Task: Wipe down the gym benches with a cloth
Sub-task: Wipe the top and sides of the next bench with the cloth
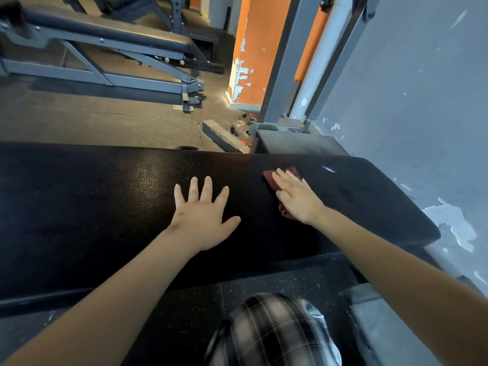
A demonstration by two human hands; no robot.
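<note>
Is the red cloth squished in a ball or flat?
Flat. The red cloth lies pressed against the black bench pad under the right hand, whose fingers are straight. Whether it is folded double, cannot tell.

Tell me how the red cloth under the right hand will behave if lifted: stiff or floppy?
The cloth lies flat and thin under the right hand, so it probably droops when lifted. Mostly covered by one hand, it is likely light. On the glossy bench pad it may slide easily.
</note>
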